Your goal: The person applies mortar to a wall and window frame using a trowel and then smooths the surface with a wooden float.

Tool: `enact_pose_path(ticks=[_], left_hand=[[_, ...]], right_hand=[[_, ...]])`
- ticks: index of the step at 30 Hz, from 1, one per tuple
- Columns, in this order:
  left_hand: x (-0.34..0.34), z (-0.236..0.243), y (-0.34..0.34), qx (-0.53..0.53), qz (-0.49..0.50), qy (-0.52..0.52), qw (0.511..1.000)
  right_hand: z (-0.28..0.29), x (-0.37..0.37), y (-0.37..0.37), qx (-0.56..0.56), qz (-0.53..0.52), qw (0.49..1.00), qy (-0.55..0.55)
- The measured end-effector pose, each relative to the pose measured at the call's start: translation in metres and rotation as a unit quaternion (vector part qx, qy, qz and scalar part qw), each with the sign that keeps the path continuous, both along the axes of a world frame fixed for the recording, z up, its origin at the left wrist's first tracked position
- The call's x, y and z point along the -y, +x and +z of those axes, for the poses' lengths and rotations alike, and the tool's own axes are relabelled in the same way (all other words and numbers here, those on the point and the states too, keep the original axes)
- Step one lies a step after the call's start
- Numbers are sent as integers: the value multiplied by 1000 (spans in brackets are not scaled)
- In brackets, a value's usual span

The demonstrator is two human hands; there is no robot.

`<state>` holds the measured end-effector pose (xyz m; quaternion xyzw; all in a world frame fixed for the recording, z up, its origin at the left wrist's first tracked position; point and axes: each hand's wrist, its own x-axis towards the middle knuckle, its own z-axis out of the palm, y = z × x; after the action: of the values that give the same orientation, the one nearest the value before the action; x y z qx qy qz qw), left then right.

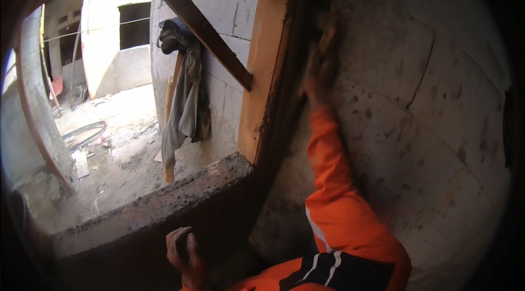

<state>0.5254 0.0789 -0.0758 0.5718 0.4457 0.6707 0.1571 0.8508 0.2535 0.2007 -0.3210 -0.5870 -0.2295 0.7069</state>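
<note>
My right arm, in an orange sleeve, reaches up along the grey block wall (383, 72). At its end my right hand (318, 75) is at the wall beside the wooden window frame (265, 67). Motion and shadow smear its fingers, and a blurred brownish shape by them is too unclear to name. Low in the view, below the rough mortar-covered sill (158, 195), my left hand (185, 253) is raised with its fingers curled closed. Something dark shows between its thumb and fingers, too shaded to make out.
A dark wooden brace (199, 28) slants across the window opening. Outside, a grey garment (186, 94) and a dark cap-like item hang on a wooden post. Farther off lie a coiled hose (85, 130) and rubble, with a pale building (120, 28) behind.
</note>
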Motion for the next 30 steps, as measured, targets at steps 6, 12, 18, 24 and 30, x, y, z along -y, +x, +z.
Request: enact_pose_path(ticks=[6, 12, 18, 24, 30], left_hand=[[17, 6, 3, -65, -3, 51, 997], [36, -5, 11, -104, 22, 35, 994], [70, -18, 20, -91, 74, 18, 993], [99, -37, 1, -30, 145, -13, 989], [106, -46, -1, 15, 153, -27, 988]], right_hand=[[-367, 62, 7, -122, 64, 956, -260], [-239, 73, 22, -139, 159, 973, -94], [-108, 40, 49, -95, 122, 988, -23], [-27, 0, 61, -119, 57, 991, -36], [15, -14, 57, -141, 24, 987, -68]])
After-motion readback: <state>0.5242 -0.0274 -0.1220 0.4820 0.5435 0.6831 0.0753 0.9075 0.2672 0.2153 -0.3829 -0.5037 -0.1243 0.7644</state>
